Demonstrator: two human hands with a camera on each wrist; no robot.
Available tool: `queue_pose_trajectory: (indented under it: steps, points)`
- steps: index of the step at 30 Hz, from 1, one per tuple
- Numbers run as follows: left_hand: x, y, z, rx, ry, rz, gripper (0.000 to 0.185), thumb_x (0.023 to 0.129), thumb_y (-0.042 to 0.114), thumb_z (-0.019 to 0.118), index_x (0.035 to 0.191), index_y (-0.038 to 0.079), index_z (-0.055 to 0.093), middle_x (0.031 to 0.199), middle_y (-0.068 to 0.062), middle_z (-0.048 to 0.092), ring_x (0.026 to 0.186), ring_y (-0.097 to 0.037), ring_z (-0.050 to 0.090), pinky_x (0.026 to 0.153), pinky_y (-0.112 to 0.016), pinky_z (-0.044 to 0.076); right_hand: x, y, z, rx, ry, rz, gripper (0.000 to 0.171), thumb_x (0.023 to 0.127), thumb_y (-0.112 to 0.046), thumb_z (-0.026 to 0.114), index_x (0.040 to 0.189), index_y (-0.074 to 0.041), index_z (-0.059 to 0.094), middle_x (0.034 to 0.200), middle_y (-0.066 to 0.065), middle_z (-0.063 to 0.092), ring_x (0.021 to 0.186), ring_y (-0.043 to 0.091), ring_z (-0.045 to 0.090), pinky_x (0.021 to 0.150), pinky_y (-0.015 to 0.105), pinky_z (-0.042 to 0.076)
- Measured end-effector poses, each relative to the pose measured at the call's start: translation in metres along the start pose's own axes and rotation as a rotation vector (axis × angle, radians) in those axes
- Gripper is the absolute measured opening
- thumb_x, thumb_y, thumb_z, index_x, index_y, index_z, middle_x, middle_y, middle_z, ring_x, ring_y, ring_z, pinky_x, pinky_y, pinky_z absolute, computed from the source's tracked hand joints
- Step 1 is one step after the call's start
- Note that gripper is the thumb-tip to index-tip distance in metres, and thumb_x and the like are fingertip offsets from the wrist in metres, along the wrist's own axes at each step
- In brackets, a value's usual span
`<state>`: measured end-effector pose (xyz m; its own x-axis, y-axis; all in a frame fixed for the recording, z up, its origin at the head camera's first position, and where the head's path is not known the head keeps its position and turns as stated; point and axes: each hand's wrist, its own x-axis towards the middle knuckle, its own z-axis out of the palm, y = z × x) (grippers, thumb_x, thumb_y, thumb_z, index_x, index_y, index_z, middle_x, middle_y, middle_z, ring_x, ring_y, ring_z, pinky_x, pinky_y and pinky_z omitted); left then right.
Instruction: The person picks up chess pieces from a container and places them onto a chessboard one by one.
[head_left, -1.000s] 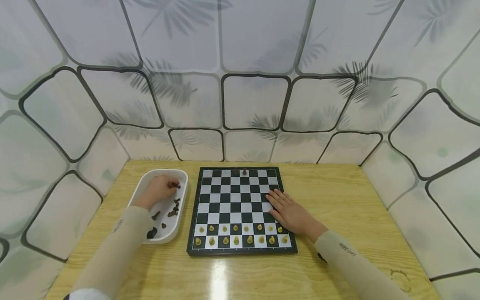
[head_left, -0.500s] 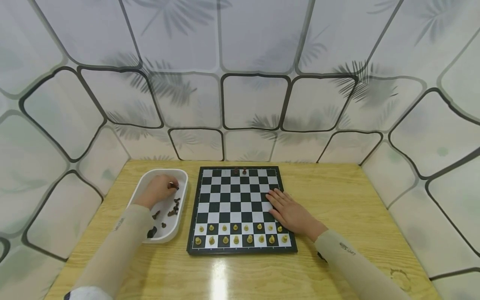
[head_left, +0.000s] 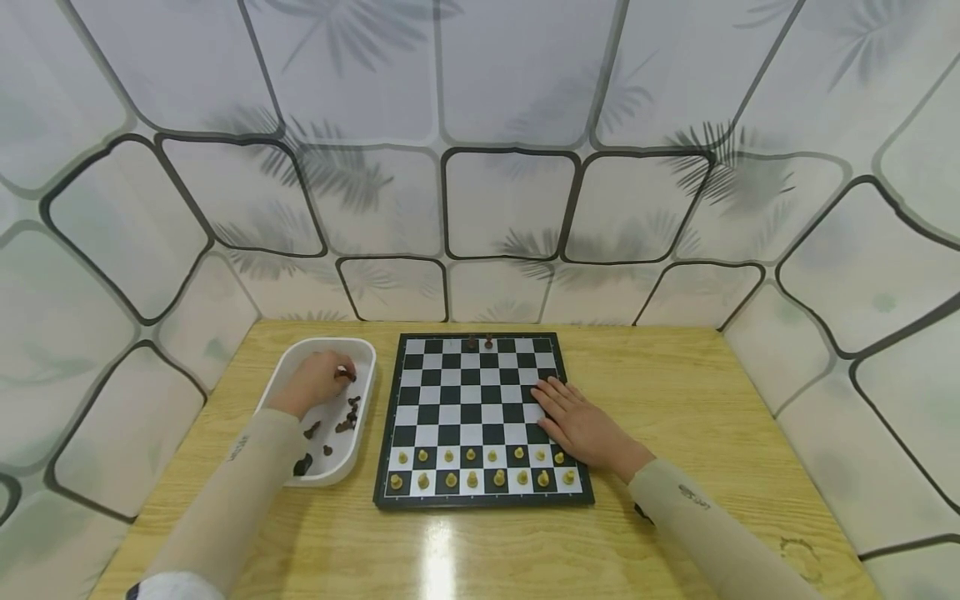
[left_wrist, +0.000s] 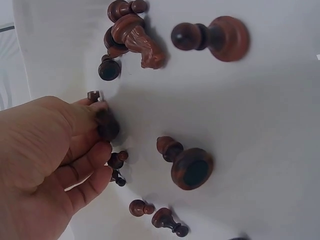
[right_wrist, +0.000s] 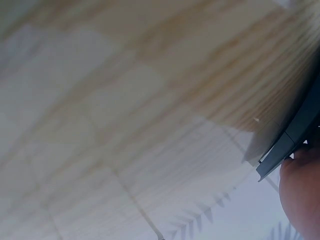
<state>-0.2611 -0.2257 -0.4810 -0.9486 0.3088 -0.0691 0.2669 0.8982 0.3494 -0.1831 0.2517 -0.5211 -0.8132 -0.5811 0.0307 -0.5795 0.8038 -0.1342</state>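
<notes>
My left hand [head_left: 315, 380] is inside the white plastic box [head_left: 360, 450], left of the board. Its thumb and fingers pinch a dark brown chess piece [left_wrist: 107, 126]; a notched top [left_wrist: 93, 95] shows beyond the thumb in the left wrist view. Around it lie loose brown pieces, among them a knight [left_wrist: 142, 46] and a pawn [left_wrist: 212, 38]. On the chessboard's [head_left: 480, 503] right edge rests my right hand [head_left: 588, 429], fingers straight over the outer squares. In the right wrist view, part of this hand [right_wrist: 302, 187] shows against the board's dark edge [right_wrist: 285, 145].
Two rows of yellowish pieces [head_left: 472, 481] stand on the near side of the board. Two brown pieces [head_left: 488, 342] stand on its far row. The wooden table [head_left: 675, 375] meets a patterned curtain [head_left: 510, 208] at the back and sides.
The left fingers have shifted slightly inside the box, and the brown piece between them has turned and come a little nearer the palm. My right hand and the board stay put.
</notes>
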Motion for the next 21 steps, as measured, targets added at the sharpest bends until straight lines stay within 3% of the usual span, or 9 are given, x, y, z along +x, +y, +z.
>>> queue_pose_trajectory:
  steps: [9,17,21]
  points:
    - [-0.0012,-0.0023,0.0013,-0.06,0.017,-0.011,0.015,0.101,0.006,0.065,0.111,-0.004,0.071,0.095,-0.018,0.074,0.071,-0.019,0.064,0.065,-0.035,0.056,0.0006,-0.0006,-0.0001,0.001,0.003,-0.003,0.059,0.113,-0.039,0.044,0.162,-0.005,0.04,0.169,0.016,0.037,0.16,0.037,0.03,0.129,0.053,0.028]
    - [0.0017,-0.0026,-0.0012,-0.114,0.095,-0.025,0.018,0.099,0.007,0.065,0.111,-0.004,0.073,0.105,-0.022,0.075,0.084,-0.027,0.069,0.078,-0.045,0.059,-0.0004,-0.0014,-0.0006,0.013,-0.003,0.006,0.06,0.113,-0.038,0.045,0.162,-0.004,0.039,0.17,0.016,0.036,0.16,0.037,0.029,0.13,0.054,0.027]
    - [0.001,-0.0017,-0.0025,-0.126,0.151,-0.018,0.018,0.099,0.009,0.066,0.109,-0.004,0.073,0.102,-0.02,0.076,0.084,-0.026,0.069,0.077,-0.045,0.06,-0.0007,-0.0017,-0.0007,0.006,-0.007,0.006,0.06,0.113,-0.038,0.045,0.162,-0.004,0.039,0.17,0.016,0.036,0.16,0.037,0.029,0.13,0.054,0.027]
